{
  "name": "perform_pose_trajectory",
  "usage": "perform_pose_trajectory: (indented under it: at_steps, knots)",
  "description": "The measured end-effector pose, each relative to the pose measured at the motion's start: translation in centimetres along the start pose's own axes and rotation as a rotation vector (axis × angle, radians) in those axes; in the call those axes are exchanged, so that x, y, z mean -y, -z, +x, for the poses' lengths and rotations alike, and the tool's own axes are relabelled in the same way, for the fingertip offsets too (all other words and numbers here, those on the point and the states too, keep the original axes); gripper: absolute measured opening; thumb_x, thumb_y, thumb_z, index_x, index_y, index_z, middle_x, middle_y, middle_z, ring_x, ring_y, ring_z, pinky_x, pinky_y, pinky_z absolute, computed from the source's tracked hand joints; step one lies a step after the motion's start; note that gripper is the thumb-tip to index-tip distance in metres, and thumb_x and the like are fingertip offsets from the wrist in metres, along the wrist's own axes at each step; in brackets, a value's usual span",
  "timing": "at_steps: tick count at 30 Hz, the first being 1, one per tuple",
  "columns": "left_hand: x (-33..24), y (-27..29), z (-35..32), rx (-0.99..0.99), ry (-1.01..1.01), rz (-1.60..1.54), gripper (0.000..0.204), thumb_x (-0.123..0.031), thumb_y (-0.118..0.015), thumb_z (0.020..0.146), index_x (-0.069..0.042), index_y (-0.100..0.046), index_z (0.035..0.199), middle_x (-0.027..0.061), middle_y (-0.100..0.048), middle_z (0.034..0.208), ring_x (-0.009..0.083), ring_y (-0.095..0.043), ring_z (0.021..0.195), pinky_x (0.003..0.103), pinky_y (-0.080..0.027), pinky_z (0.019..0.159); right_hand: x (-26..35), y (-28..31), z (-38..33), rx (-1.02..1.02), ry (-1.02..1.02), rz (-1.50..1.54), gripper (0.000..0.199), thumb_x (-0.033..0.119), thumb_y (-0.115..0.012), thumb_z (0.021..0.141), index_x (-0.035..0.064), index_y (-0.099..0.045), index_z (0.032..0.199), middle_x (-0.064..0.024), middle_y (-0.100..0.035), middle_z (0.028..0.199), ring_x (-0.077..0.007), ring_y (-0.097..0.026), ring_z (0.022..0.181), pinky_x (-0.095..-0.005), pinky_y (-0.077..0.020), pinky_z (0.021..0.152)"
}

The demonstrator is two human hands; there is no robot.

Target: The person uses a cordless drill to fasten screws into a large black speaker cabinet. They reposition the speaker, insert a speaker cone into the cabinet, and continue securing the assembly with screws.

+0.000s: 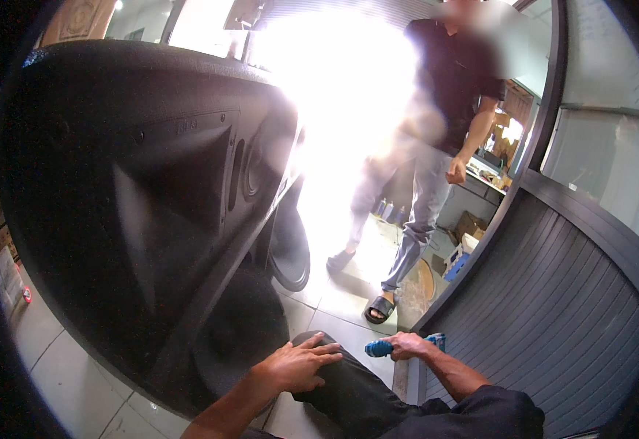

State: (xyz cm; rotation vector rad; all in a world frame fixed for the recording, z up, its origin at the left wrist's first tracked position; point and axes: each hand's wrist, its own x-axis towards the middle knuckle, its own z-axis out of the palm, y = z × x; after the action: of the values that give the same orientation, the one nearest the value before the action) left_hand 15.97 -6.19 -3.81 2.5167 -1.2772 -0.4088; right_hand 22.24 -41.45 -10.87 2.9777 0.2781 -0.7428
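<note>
Low to the tiled floor [334, 311], a seated person pauses beside a black loudspeaker cabinet [107, 219], which fills the left side of the scene, its flared horn [169, 212] facing the room. The left hand [297, 367] lies on a knee in dark trousers [360, 399], fingers spread apart and holding nothing, near the cabinet's lower edge. The right hand [409, 346] is clamped around a blue hand tool [379, 349], which juts out on both sides of the fist, just in front of a grey slatted panel [531, 278]; its exact type I cannot tell. Facing them, a co-worker [455, 95] in a dark shirt, grey trousers and black sandals [380, 309] stands against fierce white glare, one arm hanging down.
</note>
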Motion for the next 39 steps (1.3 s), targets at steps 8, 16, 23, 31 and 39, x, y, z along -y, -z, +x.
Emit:
perform_pose_trajectory:
  at_steps: [8,16,23,31,39]
  knots:
    - [1.3,-0.4,-0.2,-0.025,0.214,-0.019,0.070,-0.031,-0.062,0.084,-0.029,-0.024,0.143,0.0024,-0.011,0.152,0.0392,-0.022,0.135,0.051,-0.036,0.103,-1.8,-6.2,3.0,-0.216,0.108,-0.108,0.061,0.013,-0.056,0.071,0.0205,-0.043,0.130,-0.0167,-0.059,0.100,-0.0358,-0.061,0.090,-0.0454,-0.0504,0.070]
    - [2.8,0.2,3.5,-0.032,0.252,-0.057,0.068,-0.027,-0.059,0.086,-0.025,-0.023,0.144,0.0118,-0.015,0.151,0.0392,-0.032,0.130,0.047,-0.038,0.102,-7.1,-13.8,10.6,-0.424,0.091,-0.116,0.058,0.006,-0.056,0.072,0.0246,-0.044,0.125,-0.0143,-0.057,0.089,-0.0355,-0.061,0.078,-0.0446,-0.0504,0.064]
    - [2.5,4.1,5.2,-0.506,0.232,0.110,0.040,-0.022,-0.064,0.083,-0.007,-0.056,0.119,0.0121,-0.054,0.125,0.0314,-0.054,0.113,0.039,-0.044,0.096,-11.2,-16.6,14.6,-0.464,0.049,0.064,0.070,-0.002,-0.061,0.066,0.0198,-0.042,0.130,-0.0136,-0.054,0.092,-0.0341,-0.058,0.081,-0.0439,-0.0484,0.069]
    - [-8.4,0.1,-11.2,-1.320,1.363,1.420,0.035,-0.006,-0.055,0.090,0.001,-0.047,0.123,0.0204,-0.047,0.126,0.0320,-0.048,0.116,0.042,-0.042,0.097,-11.3,-18.3,17.0,-0.077,0.022,0.270,0.094,0.002,-0.070,0.057,0.0053,-0.025,0.139,-0.0221,-0.042,0.114,-0.0375,-0.048,0.103,-0.0460,-0.0433,0.084]
    - [0.7,-9.4,-13.3,-2.027,1.656,0.446,0.072,-0.046,-0.037,0.095,0.010,-0.022,0.137,0.0280,-0.026,0.141,0.0381,-0.032,0.129,0.046,-0.027,0.107,11.4,11.9,20.4,-0.505,0.801,0.922,0.056,0.009,-0.071,0.076,0.0001,-0.046,0.126,-0.0180,-0.054,0.115,-0.0285,-0.058,0.101,-0.0362,-0.0491,0.090]
